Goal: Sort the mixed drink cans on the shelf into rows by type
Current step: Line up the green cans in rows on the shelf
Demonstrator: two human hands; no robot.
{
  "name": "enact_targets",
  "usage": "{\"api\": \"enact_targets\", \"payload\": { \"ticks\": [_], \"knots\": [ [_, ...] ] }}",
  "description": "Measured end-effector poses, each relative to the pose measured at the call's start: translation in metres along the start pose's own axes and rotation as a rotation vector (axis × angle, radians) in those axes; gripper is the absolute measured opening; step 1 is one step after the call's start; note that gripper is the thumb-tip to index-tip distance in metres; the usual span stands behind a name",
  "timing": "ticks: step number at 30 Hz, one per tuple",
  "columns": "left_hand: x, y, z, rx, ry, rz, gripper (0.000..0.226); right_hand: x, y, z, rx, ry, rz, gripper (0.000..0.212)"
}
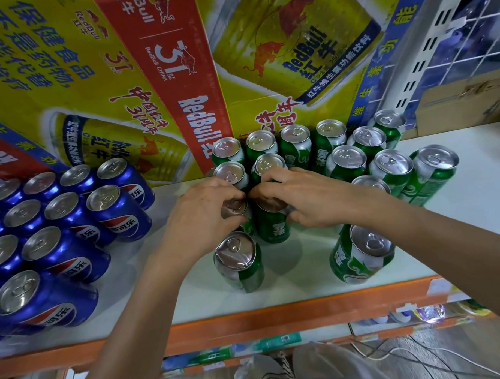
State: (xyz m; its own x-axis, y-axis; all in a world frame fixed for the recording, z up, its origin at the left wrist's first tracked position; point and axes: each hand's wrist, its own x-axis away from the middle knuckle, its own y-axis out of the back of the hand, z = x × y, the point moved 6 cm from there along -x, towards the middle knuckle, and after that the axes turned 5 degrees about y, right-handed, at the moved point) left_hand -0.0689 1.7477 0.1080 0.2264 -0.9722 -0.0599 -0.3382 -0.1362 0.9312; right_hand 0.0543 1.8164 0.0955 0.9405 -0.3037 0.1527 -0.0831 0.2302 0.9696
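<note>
Now my left hand (pixel 204 216) curls its fingers (pixel 229 191) round the first green can (pixel 235 207). My right hand (pixel 311 200) grips the second green can (pixel 272 226), touching it on the shelf (pixel 190 290). Blue cans (pixel 74 223) stand left of my fingers.

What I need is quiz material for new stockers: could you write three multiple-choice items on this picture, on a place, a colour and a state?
1. Where do the blue cans stand relative to the green cans?
A. right
B. left
C. on top

2. What colour is the shelf edge?
A. black
B. green
C. orange

3. What are the left hand and right hand doing?
A. each grips one of the green cans
B. both hang idle
C. both hold one blue can

1 B: the blue group fills the left end.
2 C: the front strip shows orange.
3 A: each hand's fingers curl over a green can's top.
</note>
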Motion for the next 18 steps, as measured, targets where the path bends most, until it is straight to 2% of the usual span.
{"api": "enact_targets", "payload": {
  "ticks": [9,12,15,18],
  "knots": [
    [0.006,0.002,-0.005,0.01,0.047,-0.045,0.039,0.006,0.001,-0.003,-0.021,-0.006,-0.038,0.072],
    [0.018,0.004,-0.009,0.027,0.059,-0.119,0.033,0.022,0.004,-0.005,-0.041,-0.009,-0.043,0.072],
    [0.034,0.01,-0.012,0.077,0.08,-0.256,0.027,0.044,0.015,-0.007,-0.046,-0.007,-0.074,0.062],
    [0.046,0.01,-0.016,0.096,0.073,-0.307,0.025,0.065,0.022,-0.008,0.025,-0.002,-0.052,0.049]
  ]
}}
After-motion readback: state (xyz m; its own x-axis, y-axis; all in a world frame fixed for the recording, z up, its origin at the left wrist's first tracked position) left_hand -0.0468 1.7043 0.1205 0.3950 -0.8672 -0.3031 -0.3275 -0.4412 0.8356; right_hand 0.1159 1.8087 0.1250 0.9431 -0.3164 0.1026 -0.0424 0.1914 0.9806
